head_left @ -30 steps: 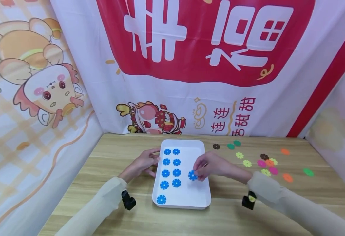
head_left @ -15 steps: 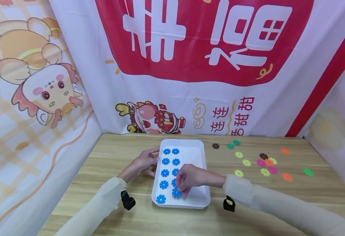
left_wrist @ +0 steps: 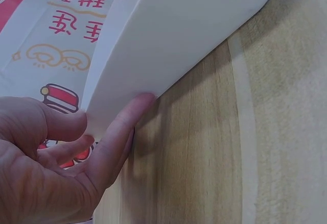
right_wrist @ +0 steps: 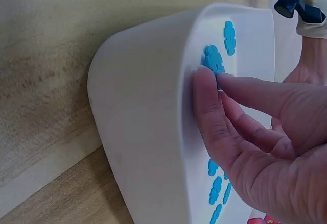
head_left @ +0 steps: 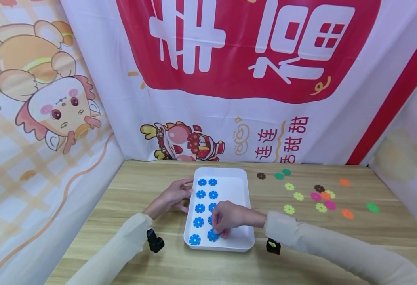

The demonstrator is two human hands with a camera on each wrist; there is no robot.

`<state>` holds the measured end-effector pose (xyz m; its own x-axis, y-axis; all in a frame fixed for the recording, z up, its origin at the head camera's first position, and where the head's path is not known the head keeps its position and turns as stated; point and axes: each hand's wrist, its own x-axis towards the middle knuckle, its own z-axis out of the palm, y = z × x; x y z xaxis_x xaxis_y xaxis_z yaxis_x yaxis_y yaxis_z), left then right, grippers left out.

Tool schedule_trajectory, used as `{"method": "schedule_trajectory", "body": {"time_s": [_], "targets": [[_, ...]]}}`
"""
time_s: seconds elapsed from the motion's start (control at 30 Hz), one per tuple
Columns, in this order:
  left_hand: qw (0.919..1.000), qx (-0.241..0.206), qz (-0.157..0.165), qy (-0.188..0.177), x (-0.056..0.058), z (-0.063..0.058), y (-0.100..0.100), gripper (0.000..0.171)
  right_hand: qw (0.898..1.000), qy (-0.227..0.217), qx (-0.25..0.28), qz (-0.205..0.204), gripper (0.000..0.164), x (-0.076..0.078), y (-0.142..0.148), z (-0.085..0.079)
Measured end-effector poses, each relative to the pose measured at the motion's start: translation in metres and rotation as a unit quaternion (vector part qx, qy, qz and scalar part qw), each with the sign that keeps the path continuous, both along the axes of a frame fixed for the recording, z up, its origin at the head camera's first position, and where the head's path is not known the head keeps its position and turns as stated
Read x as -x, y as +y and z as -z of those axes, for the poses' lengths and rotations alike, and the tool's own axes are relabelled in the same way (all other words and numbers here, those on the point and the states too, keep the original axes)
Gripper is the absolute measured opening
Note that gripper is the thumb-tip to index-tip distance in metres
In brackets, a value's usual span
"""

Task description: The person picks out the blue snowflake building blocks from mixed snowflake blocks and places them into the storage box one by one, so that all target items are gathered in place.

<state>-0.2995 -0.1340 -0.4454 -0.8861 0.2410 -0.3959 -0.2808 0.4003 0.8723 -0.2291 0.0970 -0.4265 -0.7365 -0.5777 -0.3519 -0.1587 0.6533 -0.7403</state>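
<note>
A white tray (head_left: 237, 182) lies on the wooden table with two columns of blue snowflake discs (head_left: 200, 194) along its left side. My right hand (head_left: 229, 215) reaches over the tray's near half and pinches one blue snowflake disc (right_wrist: 213, 58) between thumb and finger. That disc is low in the second column, beside the nearest disc (head_left: 195, 240) of the first. The hand partly covers the discs just beyond it. My left hand (head_left: 174, 196) is at the tray's left side, and in the left wrist view its fingers (left_wrist: 120, 124) touch the outer wall and rim.
Loose snowflake discs in several colours lie right of the tray, among them yellow (head_left: 289, 209), orange (head_left: 347, 214), green (head_left: 373, 207) and brown (head_left: 261, 175). Some pink and orange ones overlap. A printed cloth (head_left: 229, 111) hangs behind the table (head_left: 151, 174).
My right hand has carried the blue disc leftward from the tray's right side to the second column, then slightly nearer. My left hand has stayed at the tray's side.
</note>
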Motion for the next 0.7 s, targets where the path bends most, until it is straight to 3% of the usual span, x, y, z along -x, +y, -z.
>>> {"method": "schedule_trajectory", "body": {"time_s": [0.17,0.37,0.7], "targets": [[0.9999,0.007,0.006,0.004,0.001,-0.003,0.002,0.054,0.999,0.011,-0.030,-0.008,0.011,0.001,0.001,-0.001],[0.9981,0.038,0.018,0.044,0.000,-0.009,0.008,0.052,0.998,0.025,-0.049,-0.004,0.009,0.007,0.009,-0.010],[0.9974,0.023,0.019,0.066,-0.001,-0.002,0.000,0.053,0.994,0.084,-0.027,0.064,0.004,0.024,0.062,-0.022]]}}
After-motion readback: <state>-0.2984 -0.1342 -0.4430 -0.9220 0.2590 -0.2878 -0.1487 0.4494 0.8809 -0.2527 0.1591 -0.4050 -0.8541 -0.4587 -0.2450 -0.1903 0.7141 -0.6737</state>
